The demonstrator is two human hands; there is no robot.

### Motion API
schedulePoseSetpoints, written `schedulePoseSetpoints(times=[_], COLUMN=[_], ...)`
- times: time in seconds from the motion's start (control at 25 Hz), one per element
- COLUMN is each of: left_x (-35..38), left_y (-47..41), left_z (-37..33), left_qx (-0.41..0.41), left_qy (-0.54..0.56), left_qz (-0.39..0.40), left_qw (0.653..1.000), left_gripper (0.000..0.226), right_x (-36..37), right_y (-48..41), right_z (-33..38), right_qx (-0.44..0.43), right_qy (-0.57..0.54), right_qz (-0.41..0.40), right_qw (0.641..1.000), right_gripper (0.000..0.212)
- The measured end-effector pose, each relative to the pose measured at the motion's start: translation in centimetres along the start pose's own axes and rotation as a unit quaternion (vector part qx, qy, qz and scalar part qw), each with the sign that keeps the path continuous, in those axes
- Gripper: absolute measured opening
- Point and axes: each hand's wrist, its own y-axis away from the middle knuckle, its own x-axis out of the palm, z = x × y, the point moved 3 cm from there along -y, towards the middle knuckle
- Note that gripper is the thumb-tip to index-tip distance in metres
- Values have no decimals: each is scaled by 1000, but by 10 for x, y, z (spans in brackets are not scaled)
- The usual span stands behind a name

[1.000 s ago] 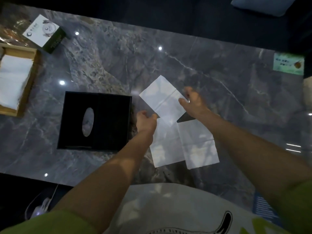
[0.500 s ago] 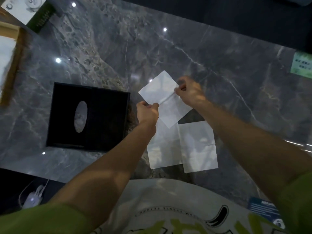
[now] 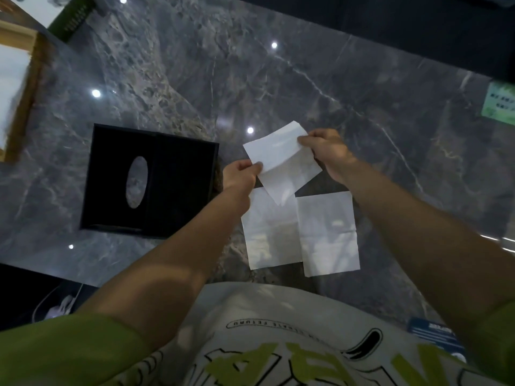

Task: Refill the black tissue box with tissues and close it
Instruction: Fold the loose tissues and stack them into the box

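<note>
The black tissue box lies on the grey marble table, its oval slot on the left half. Just right of it I hold a white tissue in the air, partly folded. My left hand pinches its lower left edge and my right hand pinches its upper right edge. Two more flat white tissues lie side by side below it, the left tissue and the right tissue.
A wooden tray with white tissues sits at the far left edge. A green-sided box lies at the top left, a green card at the right edge. A dark booklet shows bottom right.
The tissue lay flat on the table; both hands took it by its edges, lifted it and began folding it. The view shifted closer and rightwards.
</note>
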Motion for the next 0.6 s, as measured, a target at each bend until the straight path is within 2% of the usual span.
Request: schedulePoseSetpoints(times=[0.12,0.24,0.32,0.4,0.52,0.6], left_x=[-2,-7,-14,-21,-34,-43], left_y=[10,24,38,50,64,70], left_z=[-8,-15,-18,-17,-12,-7], left_qx=[24,71,87,95,124,143], left_qy=[-14,-13,-7,19,16,17], left_qz=[26,82,156,222,257,257], left_qw=[999,994,984,970,958,956], left_gripper=[10,18,15,30,45,37], right_x=[-6,-13,-16,-16,-10,-3], right_y=[16,37,54,74,105,123], right_z=[3,7,11,14,12,6], right_qx=[-13,-31,-33,-46,-58,-63], right_qy=[-52,-101,-129,-162,-167,-172], right_qz=[-5,-3,-5,-11,-20,-16], right_qw=[999,994,991,986,984,983], right_gripper=[24,20,13,11,8,10])
